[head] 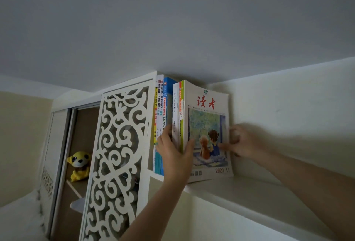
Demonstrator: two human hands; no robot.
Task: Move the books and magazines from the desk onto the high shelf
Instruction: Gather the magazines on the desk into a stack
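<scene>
A small bundle of books and magazines stands upright on the high white shelf (240, 190), close under the ceiling. Its outer piece is a magazine (208, 117) with red characters and a painting of a child and a dog. Beside it is a white-spined book (175, 110). My left hand (172, 156) grips the bundle's lower spine edge, thumb on the magazine cover. My right hand (244, 141), blurred, presses fingertips on the cover's right edge. Further left, several books (161, 117) stand against the cabinet.
A white carved lattice panel (119, 154) stands left of the books. Behind it is an open brown cabinet with a yellow plush toy (79, 165). The ceiling is just above the book tops. The shelf runs on to the right along the wall.
</scene>
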